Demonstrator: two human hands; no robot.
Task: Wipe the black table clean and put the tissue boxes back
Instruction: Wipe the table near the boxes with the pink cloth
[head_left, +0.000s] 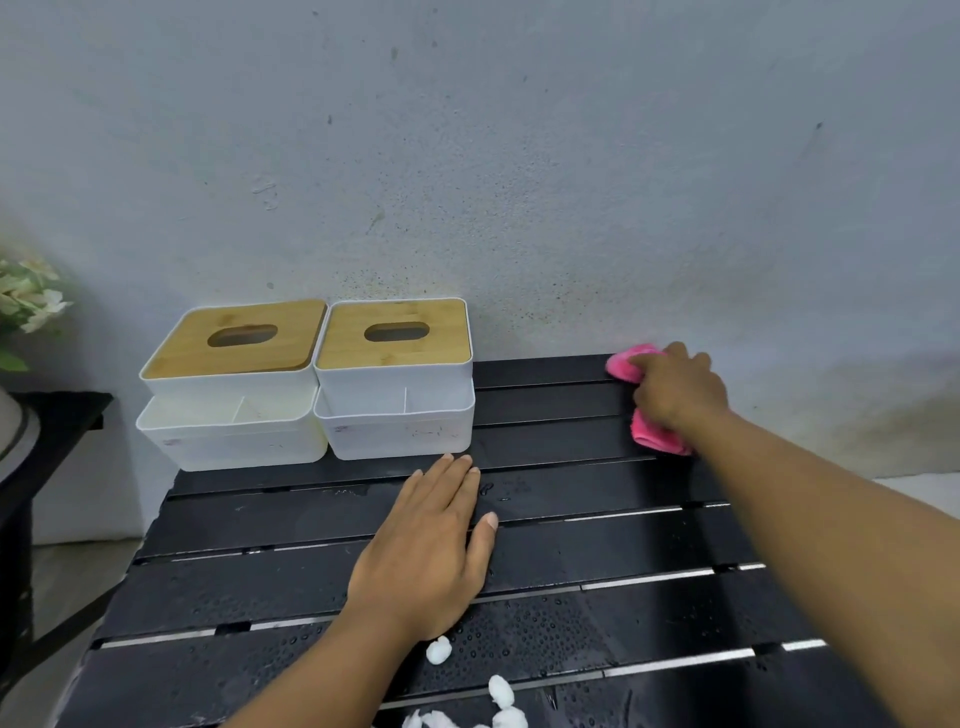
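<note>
A black slatted table fills the lower view, wet with water droplets near the front. Two white tissue boxes with wooden lids stand side by side at its far left against the wall: the left box and the right box. My right hand grips a pink cloth at the table's far right corner, pressing it down. My left hand lies flat with straight fingers on the table's middle, just in front of the right box.
Several small white tissue scraps lie on the wet front slats. A grey wall rises right behind the table. At the far left stand a dark side table and a plant with pale flowers.
</note>
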